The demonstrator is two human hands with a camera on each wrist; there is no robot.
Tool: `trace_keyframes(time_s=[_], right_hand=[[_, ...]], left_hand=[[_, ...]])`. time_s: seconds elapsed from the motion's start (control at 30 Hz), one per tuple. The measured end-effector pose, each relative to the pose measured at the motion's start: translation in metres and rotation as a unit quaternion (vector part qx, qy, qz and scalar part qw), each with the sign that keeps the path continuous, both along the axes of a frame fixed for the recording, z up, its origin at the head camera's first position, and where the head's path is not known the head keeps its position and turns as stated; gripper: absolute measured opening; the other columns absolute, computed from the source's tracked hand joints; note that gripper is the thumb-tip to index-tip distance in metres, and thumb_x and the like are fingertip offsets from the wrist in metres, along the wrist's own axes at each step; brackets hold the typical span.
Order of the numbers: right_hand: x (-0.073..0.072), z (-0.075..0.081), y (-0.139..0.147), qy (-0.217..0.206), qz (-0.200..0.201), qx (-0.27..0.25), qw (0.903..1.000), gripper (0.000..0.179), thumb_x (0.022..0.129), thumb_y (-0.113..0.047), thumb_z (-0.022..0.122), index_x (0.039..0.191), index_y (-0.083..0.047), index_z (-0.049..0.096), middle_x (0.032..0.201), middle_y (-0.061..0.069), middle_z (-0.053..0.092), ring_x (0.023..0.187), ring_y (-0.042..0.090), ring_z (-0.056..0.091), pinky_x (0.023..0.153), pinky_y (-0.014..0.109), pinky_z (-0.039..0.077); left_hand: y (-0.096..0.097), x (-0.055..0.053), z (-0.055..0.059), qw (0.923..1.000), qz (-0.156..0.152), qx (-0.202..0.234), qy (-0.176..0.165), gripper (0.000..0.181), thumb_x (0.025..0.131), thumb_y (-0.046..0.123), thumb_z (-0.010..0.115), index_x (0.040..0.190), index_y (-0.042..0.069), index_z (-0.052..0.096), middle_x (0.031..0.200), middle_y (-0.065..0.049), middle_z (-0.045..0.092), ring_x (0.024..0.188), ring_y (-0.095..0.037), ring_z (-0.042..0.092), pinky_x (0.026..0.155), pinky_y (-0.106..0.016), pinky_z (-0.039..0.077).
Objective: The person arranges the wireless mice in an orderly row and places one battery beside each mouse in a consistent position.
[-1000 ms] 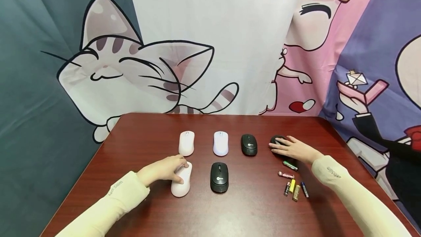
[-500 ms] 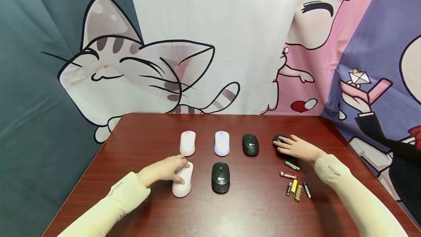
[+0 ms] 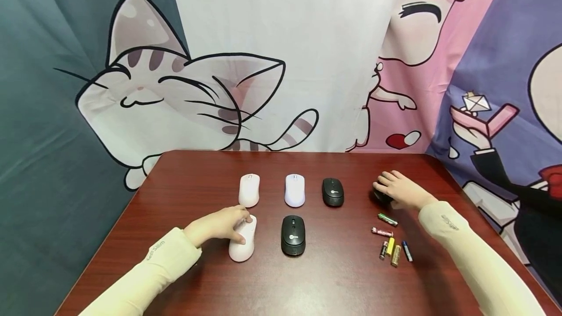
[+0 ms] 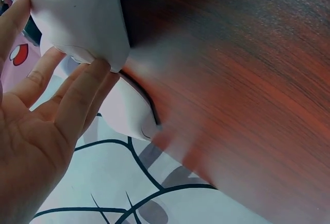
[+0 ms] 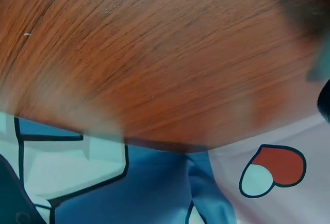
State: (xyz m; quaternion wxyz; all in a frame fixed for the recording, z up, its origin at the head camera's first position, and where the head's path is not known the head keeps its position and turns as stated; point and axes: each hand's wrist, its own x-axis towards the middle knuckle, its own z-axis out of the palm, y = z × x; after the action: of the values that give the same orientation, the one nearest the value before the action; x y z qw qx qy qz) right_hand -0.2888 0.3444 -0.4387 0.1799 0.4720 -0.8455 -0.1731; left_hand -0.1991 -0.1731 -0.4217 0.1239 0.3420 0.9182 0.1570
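My left hand [image 3: 217, 226] holds a white computer mouse [image 3: 241, 250] at the front left of the table, thumb on its near side and fingers at its far end. In the left wrist view the fingers [image 4: 77, 92] touch the front of that mouse [image 4: 77, 12]. At the back right, my right hand [image 3: 405, 191] grips a black mouse [image 3: 383, 198], its fingers bent over the top and hiding most of it. The right wrist view shows no hand, only a dark rounded edge at its right border.
Along the back stand a white mouse [image 3: 249, 190], a pale lavender-white mouse [image 3: 294, 190] and a black mouse [image 3: 332, 192]. Another black mouse [image 3: 292, 236] sits in the front row. Several loose batteries, among them a green one [image 3: 387, 219], lie near my right forearm on the brown table [image 3: 333, 277].
My right hand, earlier stretched flat over the black mouse, has bent its fingers round it and shifted right, the mouse with it. The left hand stays in place on the white mouse.
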Motion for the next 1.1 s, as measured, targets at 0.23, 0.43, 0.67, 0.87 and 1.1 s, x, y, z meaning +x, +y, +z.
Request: trace_keyframes(time_s=[0.23, 0.43, 0.67, 0.87, 1.1], right_hand=[[0.002, -0.003, -0.006, -0.043, -0.061, -0.111, 0.991, 0.065, 0.056, -0.02, 0.079, 0.112, 0.006, 0.06, 0.094, 0.018, 0.057, 0.086, 0.035, 0.056, 0.081, 0.049, 0.048], [0.008, -0.001, -0.022, -0.015, -0.13, -0.19, 0.9731, 0.066, 0.063, -0.025, 0.074, 0.118, 0.009, 0.055, 0.092, 0.022, 0.055, 0.076, 0.036, 0.053, 0.065, 0.048, 0.046], [0.018, -0.001, -0.046, -0.007, -0.244, -0.256, 0.9354, 0.067, 0.075, -0.028, 0.068, 0.134, -0.005, 0.046, 0.095, 0.029, 0.053, 0.075, 0.041, 0.053, 0.06, 0.053, 0.046], [0.027, 0.001, -0.064, -0.033, -0.282, -0.263, 0.9219, 0.056, 0.08, -0.029, 0.067, 0.13, -0.009, 0.051, 0.094, 0.029, 0.051, 0.075, 0.042, 0.055, 0.059, 0.054, 0.047], [0.032, 0.005, -0.085, -0.081, -0.287, -0.305, 0.9044, 0.053, 0.082, -0.027, 0.065, 0.128, -0.007, 0.049, 0.097, 0.027, 0.049, 0.075, 0.04, 0.053, 0.057, 0.052, 0.047]], left_hand=[[0.001, -0.001, 0.0, 1.0, 0.0, -0.007, 0.0, 0.041, 0.07, 0.021, 0.081, 0.102, 0.003, 0.062, 0.106, -0.009, 0.059, 0.099, -0.027, 0.06, 0.082, -0.036, 0.048], [0.002, 0.0, 0.001, 0.9997, -0.007, -0.02, 0.008, 0.042, 0.07, 0.022, 0.081, 0.103, 0.003, 0.062, 0.106, -0.009, 0.06, 0.098, -0.027, 0.06, 0.083, -0.037, 0.048], [0.002, 0.0, 0.005, 0.9998, -0.008, -0.02, 0.005, 0.042, 0.072, 0.022, 0.08, 0.104, 0.003, 0.062, 0.108, -0.009, 0.06, 0.1, -0.027, 0.06, 0.084, -0.037, 0.048], [0.003, 0.001, 0.008, 0.9997, -0.002, -0.02, -0.01, 0.042, 0.071, 0.021, 0.08, 0.104, 0.001, 0.062, 0.105, -0.009, 0.06, 0.099, -0.026, 0.06, 0.084, -0.036, 0.048], [0.002, -0.001, 0.008, 0.9997, 0.008, -0.006, -0.021, 0.043, 0.069, 0.019, 0.082, 0.103, 0.002, 0.062, 0.102, -0.008, 0.054, 0.092, -0.024, 0.058, 0.08, -0.037, 0.048]])
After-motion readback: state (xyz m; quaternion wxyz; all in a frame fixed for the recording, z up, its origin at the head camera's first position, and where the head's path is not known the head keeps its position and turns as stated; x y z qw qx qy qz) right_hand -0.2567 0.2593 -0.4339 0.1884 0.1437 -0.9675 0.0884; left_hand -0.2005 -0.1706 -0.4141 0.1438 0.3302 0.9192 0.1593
